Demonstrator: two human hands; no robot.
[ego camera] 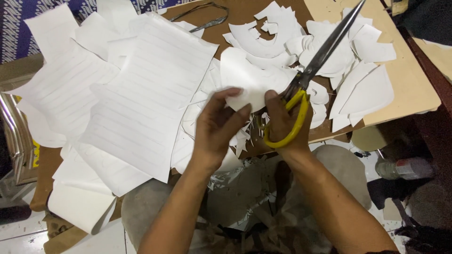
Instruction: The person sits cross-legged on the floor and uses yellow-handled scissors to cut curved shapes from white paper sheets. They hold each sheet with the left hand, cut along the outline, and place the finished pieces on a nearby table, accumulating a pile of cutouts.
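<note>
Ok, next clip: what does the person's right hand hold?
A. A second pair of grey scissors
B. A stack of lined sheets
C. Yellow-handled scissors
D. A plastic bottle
C: the right hand has its fingers through the yellow loops of the scissors, whose blades point up and away, while the left hand pinches a white paper piece.

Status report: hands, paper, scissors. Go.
Left hand pinching white paper piece. Right hand gripping yellow-handled scissors, blades shut, pointing away. Lined sheets and cut scraps crowd the board.
</note>
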